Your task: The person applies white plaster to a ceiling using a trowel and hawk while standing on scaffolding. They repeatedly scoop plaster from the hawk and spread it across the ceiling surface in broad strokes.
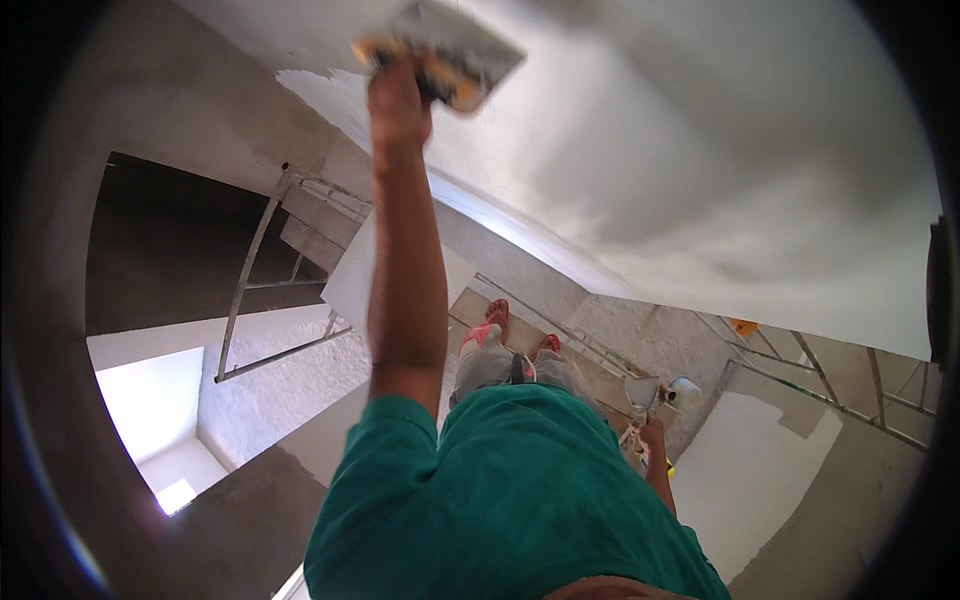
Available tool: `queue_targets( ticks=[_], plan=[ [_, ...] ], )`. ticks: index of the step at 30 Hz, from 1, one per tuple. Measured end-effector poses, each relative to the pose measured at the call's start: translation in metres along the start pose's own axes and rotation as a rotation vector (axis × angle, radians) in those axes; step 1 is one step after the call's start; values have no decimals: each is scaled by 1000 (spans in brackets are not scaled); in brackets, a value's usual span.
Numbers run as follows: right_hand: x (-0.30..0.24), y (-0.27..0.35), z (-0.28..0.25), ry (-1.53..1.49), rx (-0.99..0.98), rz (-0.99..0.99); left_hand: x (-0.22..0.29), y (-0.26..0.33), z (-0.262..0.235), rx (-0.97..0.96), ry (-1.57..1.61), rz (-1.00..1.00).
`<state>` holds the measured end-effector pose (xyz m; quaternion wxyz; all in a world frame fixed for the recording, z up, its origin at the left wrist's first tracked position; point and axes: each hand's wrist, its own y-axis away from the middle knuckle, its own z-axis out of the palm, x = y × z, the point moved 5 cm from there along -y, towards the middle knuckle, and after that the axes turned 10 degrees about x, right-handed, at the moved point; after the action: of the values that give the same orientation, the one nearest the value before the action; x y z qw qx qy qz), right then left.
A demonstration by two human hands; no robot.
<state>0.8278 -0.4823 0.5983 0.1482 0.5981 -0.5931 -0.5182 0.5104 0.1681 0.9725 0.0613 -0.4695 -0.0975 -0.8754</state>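
My left hand [400, 105] is raised high, its fingers wrapped round the handle of a plastering trowel [455, 40]. The trowel is blurred and its flat blade is against or very close to the white-coated wall [640, 130]; I cannot tell whether it touches. Low at my right side, my right hand [652, 432] grips a putty knife [641, 390] with a broad blade. Beside that blade is a whitish bucket [684, 392], partly hidden. Something yellow shows just below my right hand, too small to name.
My feet stand on scaffold planks [470, 305], with the floor showing below. Metal scaffold frames rise at the left [250, 270] and right [830, 385]. A dark opening [190, 245] and a bright window opening [145, 410] are at the left. White coating partly covers the wall at right [755, 470].
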Motion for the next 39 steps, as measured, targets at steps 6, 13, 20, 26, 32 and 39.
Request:
queue_targets(
  ticks=[6,13,20,26,32,39],
  plan=[
    [7,48,-5,42,18,134,-225,-46,-183,339,-78,-309],
    [22,74,13,20,91,210,-295,-88,-183,406,-110,-383],
    [18,68,24,112,63,149,-282,-112,-159,324,-105,-390],
    [31,32,4,22,-8,97,-221,-104,-110,229,-15,-270],
    [-4,-2,-1,35,-23,-5,-50,-96,3,214,-97,-53],
    [-35,2,-2,32,-67,-96,202,-48,185,-83,-298,276]
  ],
)
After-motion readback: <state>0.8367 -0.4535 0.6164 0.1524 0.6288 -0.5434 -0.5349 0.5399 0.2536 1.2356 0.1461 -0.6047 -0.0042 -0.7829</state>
